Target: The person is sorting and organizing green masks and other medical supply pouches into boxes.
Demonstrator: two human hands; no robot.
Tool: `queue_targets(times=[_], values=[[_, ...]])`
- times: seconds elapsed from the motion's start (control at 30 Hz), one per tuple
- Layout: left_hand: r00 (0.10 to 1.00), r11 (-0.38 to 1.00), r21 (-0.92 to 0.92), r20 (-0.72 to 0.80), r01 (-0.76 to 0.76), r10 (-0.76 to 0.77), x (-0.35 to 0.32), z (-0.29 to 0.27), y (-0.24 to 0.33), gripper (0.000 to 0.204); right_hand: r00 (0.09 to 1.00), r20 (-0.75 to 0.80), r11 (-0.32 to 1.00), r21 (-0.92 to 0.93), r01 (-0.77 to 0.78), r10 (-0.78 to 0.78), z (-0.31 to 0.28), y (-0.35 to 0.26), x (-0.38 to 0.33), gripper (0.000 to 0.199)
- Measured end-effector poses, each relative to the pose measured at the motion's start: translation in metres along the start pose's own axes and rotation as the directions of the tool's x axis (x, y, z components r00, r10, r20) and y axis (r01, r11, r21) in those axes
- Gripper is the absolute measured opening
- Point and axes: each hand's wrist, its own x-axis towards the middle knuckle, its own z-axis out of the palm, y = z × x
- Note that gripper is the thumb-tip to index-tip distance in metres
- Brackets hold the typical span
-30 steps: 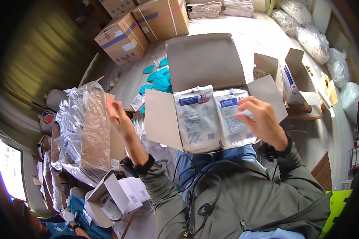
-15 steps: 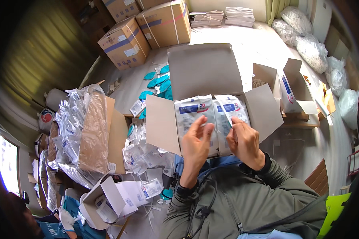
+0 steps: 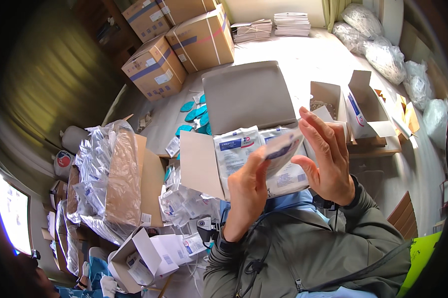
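A thin flat white sealed pouch with a blue printed label (image 3: 282,149) is pinched at its lower left corner by the left hand (image 3: 248,191), thumb and fingers closed on it, while the right hand (image 3: 327,158) is held mostly open against the pouch's right side, fingers spread upward and the thumb hooked toward its lower edge. The pouch is blurred, so exactly where the right fingertips touch can't be told. It's held up in the air just above the open grey-brown cardboard box (image 3: 248,97), over the box's right half

Going by the look of it, the pouch should be very light and floppy, with a slick plastic-or-paper skin that could slide out of a loose pinch. Probably best gripped at a sealed edge or corner, not the soft middle, and nothing fragile is suggested

Inside the box, two more white pouches with blue labels (image 3: 236,156) are laid flat side by side. Past the box's left flap, a loose heap of small clear-wrapped packets (image 3: 182,201) is seen, and further left a big carton lined with clear plastic and stuffed with packets (image 3: 119,181). Off the right edge, small open white-and-brown cartons (image 3: 363,107) are stood
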Motion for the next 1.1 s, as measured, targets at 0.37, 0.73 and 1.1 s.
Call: queue_targets(times=[0.37,0.73,1.1], values=[[0.94,0.873,0.349,0.138,-0.341,0.313,-0.001,0.007,0.01,0.016,0.87,0.485,0.954,0.29,-0.071,-0.083,0.008,0.023,-0.021,0.013],[0.986,0.977,-0.144,-0.031,0.158,-0.165,0.032,0.021,-0.034,0.015,0.88,0.001,0.88,0.017,0.475,-0.475,0.017,0.001,-0.034,0.017],[0.752,0.882,-0.446,-0.527,0.152,-0.396,0.066,-0.033,-0.122,0.022,0.842,-0.421,0.895,0.134,0.424,-0.336,-0.053,-0.023,-0.056,0.014]])
